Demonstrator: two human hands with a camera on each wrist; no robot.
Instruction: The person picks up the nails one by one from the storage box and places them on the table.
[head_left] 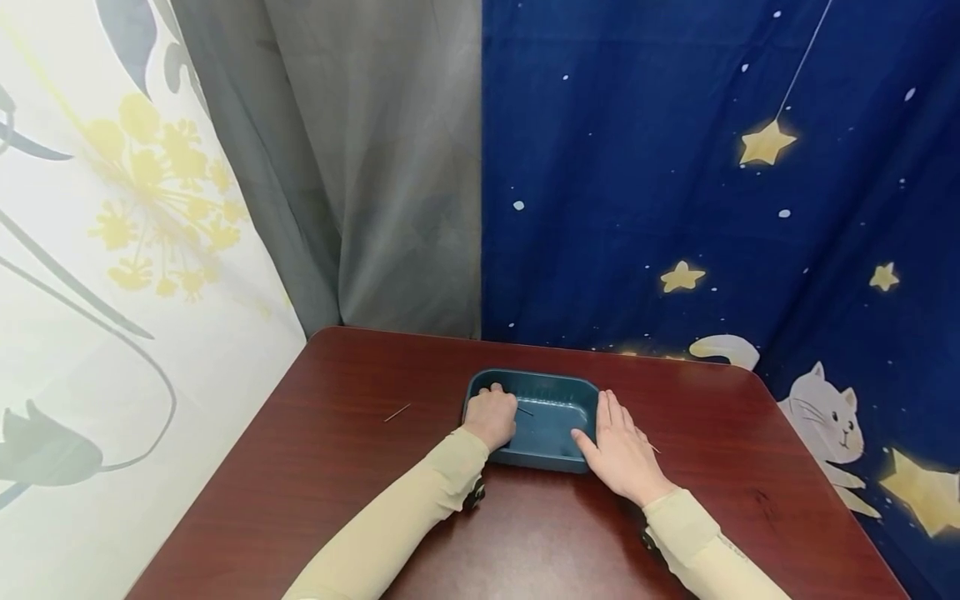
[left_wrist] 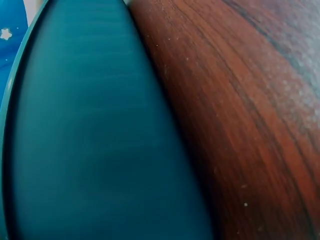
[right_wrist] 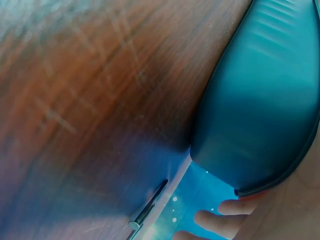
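Observation:
A blue-green tray point(head_left: 551, 461) with raised walls stands on the table. My left hand point(head_left: 491, 417) reaches into its left end with fingers bent downward, their tips hidden. A thin dark nail point(head_left: 527, 411) shows just right of those fingers, inside the tray; whether they pinch it cannot be seen. My right hand point(head_left: 621, 446) rests against the tray's right side, fingers straight along the rim and thumb over the edge. In the left wrist view only the tray's outer wall point(left_wrist: 100, 120) shows, without the hand. Fingers point(right_wrist: 225, 220) of the right hand appear beside the tray in the right wrist view.
One thin nail point(head_left: 397, 412) lies on the dark red wooden table point(head_left: 360, 375) left of the tray. Dark nails point(right_wrist: 145, 212) lie right of the tray, partly hidden by my right hand in the head view. Curtains point(head_left: 637, 192) hang behind the table.

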